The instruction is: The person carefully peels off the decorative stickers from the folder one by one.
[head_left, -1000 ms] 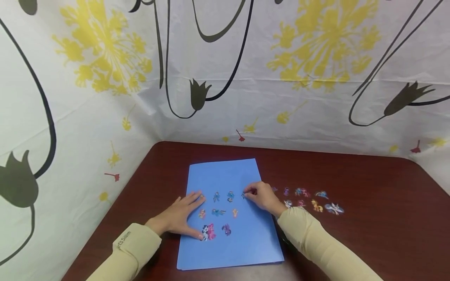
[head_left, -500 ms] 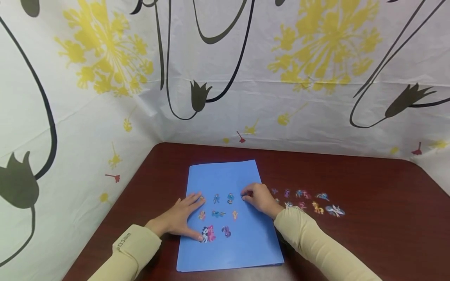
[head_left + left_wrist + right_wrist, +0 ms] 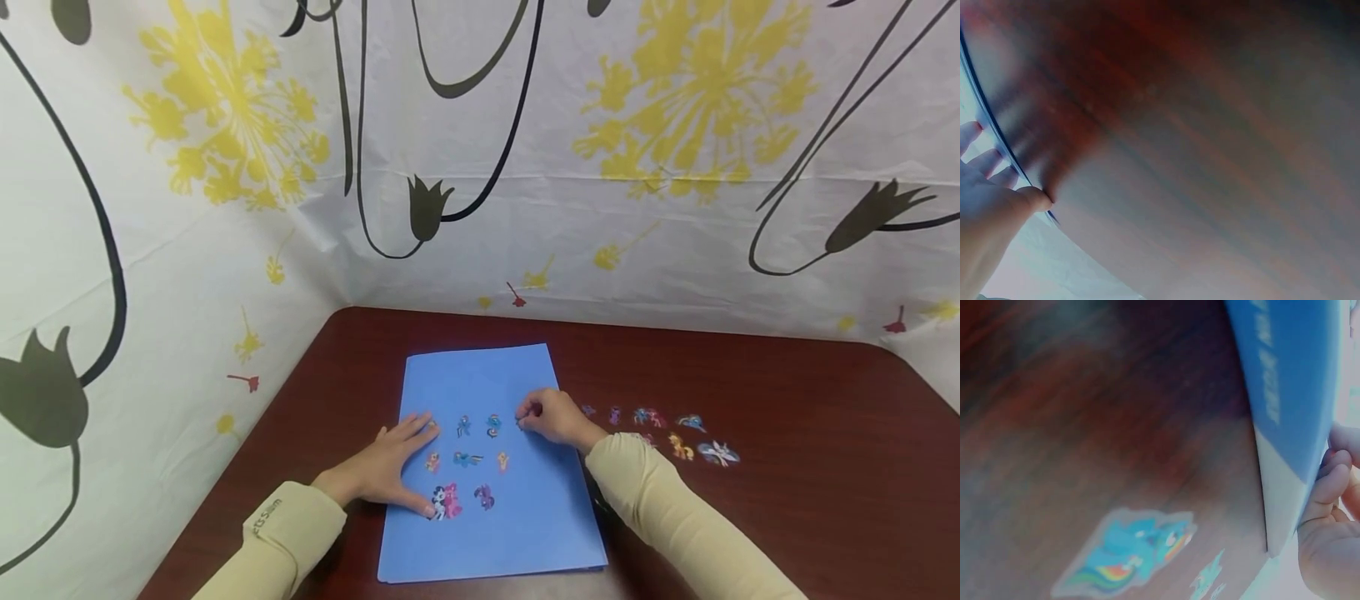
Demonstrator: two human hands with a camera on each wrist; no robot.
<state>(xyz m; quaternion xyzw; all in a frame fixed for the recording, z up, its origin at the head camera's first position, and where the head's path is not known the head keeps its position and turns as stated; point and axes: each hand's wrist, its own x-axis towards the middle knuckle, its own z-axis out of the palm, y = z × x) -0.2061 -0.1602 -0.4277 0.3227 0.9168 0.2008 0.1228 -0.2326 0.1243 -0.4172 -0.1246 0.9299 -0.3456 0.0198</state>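
A blue sheet or folder [image 3: 517, 542] lies on the table with several small pony stickers on it, among them a white-and-pink pair [image 3: 446, 502] and a purple one [image 3: 484, 497]. My left hand [image 3: 390, 467] rests spread on its left side, thumb beside the white-and-pink pair. At the right edge my right hand [image 3: 555, 417] pinches a small pony sticker [image 3: 519, 424] against the blue surface, mostly hidden by the fingertips. Beside that hand are two blue pony stickers [image 3: 493, 426]. The right wrist view shows curled fingers [image 3: 1333, 484] past the folder's edge.
More cut-out pony stickers lie on the dark wooden table [image 3: 817, 500] right of the folder, including an orange one [image 3: 680, 447] and a white winged one [image 3: 718, 453]. A blue rainbow-tailed sticker [image 3: 1129, 553] fills the lower right wrist view. A patterned cloth [image 3: 525, 225] hangs behind.
My right hand shifts only slightly at the same spot, its fingertips covering more of the small sticker than a second ago. The left hand stays in place.
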